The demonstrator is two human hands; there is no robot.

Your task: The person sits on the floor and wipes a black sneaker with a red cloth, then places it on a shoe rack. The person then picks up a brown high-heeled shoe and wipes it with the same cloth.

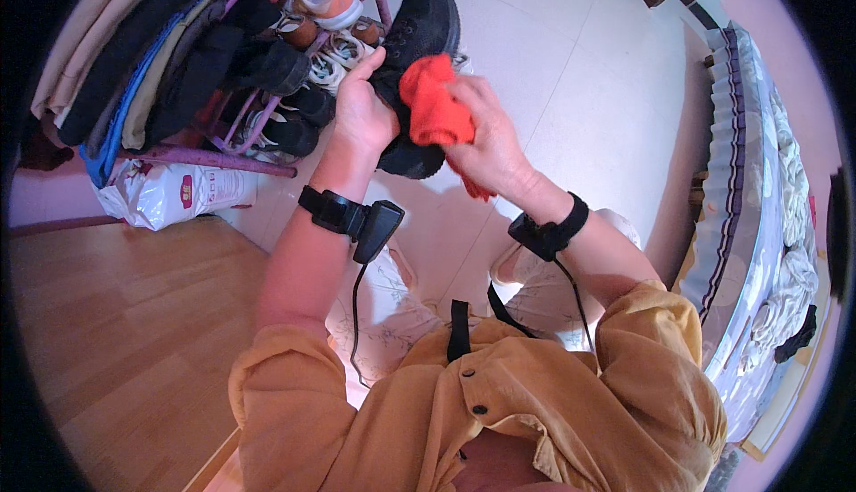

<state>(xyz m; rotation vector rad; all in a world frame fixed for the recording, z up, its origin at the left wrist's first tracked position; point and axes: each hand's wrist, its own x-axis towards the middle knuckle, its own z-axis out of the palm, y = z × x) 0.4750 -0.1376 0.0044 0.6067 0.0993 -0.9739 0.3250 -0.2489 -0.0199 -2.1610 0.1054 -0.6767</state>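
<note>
My left hand grips a black lace-up shoe by its side, thumb pointing up along it. The shoe is raised in front of me, its rounded toe pointing away. In my right hand is a bunched red cloth, laid against the shoe's right side. The cloth covers the middle of the shoe, and a loose end hangs below my fingers. Another dark rounded part shows under the cloth; whether it is the heel or a second shoe I cannot tell.
On the left stands a pink metal rack with several shoes. Folded trousers hang over its near side. Below lies a white plastic bag, beside a wooden panel. A bed with a frilled cover runs along the right.
</note>
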